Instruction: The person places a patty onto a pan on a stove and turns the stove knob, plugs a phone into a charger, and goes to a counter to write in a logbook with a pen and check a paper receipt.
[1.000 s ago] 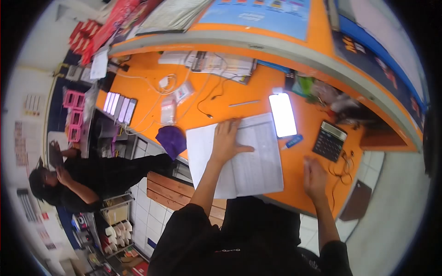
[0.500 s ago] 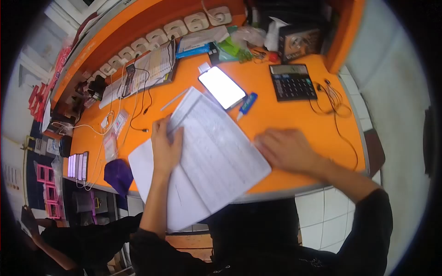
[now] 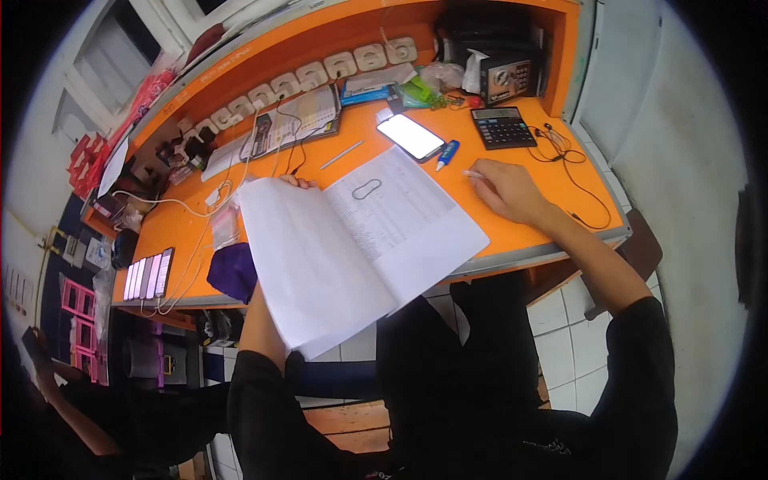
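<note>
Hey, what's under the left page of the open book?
The left forearm goes in beneath the left page, and fingers of the left hand show at its far edge. The page covers the palm and wrist; anything else beneath can't be seen.

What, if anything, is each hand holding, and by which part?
Left hand: book, its raised side, near the far edge. Right hand: seemingly a pen, gripped part hidden.

Black short sleeves (image 3: 644, 352), dark trousers (image 3: 504, 352), pale lettering (image 3: 547, 446)
</note>
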`<state>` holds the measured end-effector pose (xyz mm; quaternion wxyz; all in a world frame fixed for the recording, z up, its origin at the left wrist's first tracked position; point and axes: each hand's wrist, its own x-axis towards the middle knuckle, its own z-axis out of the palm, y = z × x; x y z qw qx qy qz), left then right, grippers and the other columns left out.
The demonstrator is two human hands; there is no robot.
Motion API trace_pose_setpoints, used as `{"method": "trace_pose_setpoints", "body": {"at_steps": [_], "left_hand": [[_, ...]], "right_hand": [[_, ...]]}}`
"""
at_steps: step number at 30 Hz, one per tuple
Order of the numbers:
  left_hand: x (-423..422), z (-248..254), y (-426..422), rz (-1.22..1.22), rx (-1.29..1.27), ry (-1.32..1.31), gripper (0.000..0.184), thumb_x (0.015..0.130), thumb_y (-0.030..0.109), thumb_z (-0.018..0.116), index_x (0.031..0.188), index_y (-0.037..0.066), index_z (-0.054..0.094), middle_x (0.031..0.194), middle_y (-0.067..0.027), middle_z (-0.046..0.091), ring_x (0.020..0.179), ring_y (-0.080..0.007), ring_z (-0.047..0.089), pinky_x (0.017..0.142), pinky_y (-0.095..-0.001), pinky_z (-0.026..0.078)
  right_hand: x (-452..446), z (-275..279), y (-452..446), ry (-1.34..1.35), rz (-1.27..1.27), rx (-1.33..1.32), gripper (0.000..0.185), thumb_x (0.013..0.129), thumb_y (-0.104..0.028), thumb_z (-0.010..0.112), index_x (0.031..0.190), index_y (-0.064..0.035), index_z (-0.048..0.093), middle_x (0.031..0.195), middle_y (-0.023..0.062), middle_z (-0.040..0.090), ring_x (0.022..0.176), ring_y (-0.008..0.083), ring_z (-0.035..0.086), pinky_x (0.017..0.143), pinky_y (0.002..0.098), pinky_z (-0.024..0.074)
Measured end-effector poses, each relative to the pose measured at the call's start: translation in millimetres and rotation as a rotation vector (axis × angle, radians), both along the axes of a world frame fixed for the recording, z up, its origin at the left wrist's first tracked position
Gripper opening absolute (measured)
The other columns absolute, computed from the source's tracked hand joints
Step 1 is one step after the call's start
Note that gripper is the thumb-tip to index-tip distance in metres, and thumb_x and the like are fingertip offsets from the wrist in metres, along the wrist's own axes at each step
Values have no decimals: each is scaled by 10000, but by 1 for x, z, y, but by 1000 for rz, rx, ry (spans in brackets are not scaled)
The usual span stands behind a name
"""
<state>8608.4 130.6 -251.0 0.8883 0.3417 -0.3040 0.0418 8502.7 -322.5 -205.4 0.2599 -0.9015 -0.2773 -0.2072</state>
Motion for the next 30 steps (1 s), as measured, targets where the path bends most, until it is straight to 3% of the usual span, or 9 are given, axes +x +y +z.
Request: {"method": "trace_pose_setpoints", "body": {"at_steps": [5,7,11,13,17,23,25,28,30], "left_hand": [[39,-28,19,-94,87,-10,308,1018,378,648,993,78,585,936,-50,583,977,-224,593,1082,-454,430],[42,-21,13,-123,133,-49,327,1004,397,666,1014,83,576,930,-57,576,990,-240,593,1081,-455,439],[33,-13,10,-229,187,67,349,990,419,686,1011,90,574,924,-72,584,999,-235,596,1083,-452,438],[36,-16,12,-216,186,78,311,1008,355,684,982,75,553,881,-41,547,969,-211,590,1092,-449,425],[43,-22,15,-194,156,20,296,1002,333,701,976,81,550,858,-39,542,979,-214,599,1101,-442,424],[48,-26,19,-201,133,56,287,980,313,735,969,92,554,878,-31,575,1009,-220,617,1111,-446,418],[57,-36,23,-249,101,-18,310,995,314,721,982,63,538,874,-39,551,949,-226,607,1094,-458,455],[57,-34,24,-258,129,-40,295,992,289,736,986,63,547,881,-36,565,981,-232,629,1101,-458,459],[60,-36,27,-266,143,-61,292,987,282,745,986,62,554,884,-38,575,987,-237,639,1106,-455,459]], "right_hand": [[23,15,40,228,13,59,196,964,-89,635,1147,-49,693,994,183,731,914,365,727,809,470,564],[40,12,58,-23,188,-24,288,928,-52,636,1206,-53,710,1159,153,741,999,333,738,867,445,578],[58,24,100,40,370,-111,359,914,-14,612,1255,-63,717,1327,107,698,1065,317,729,904,432,575],[65,25,116,177,383,-282,347,925,7,609,1243,-63,729,1436,85,641,1109,302,720,912,426,568],[80,17,125,190,450,-336,311,923,-5,638,1217,-38,734,1383,85,664,1067,301,725,898,429,568],[57,45,95,303,348,-401,249,906,-16,663,1143,18,733,1230,92,707,987,298,723,870,396,567],[48,55,75,257,415,-292,186,856,-5,652,1024,20,728,1059,136,688,842,338,709,790,435,570],[44,70,48,387,342,-260,134,834,-29,676,951,16,724,1013,137,685,801,330,699,730,436,561],[50,63,31,337,256,-254,113,829,-40,691,925,13,719,990,133,680,772,320,695,696,428,554]]}}
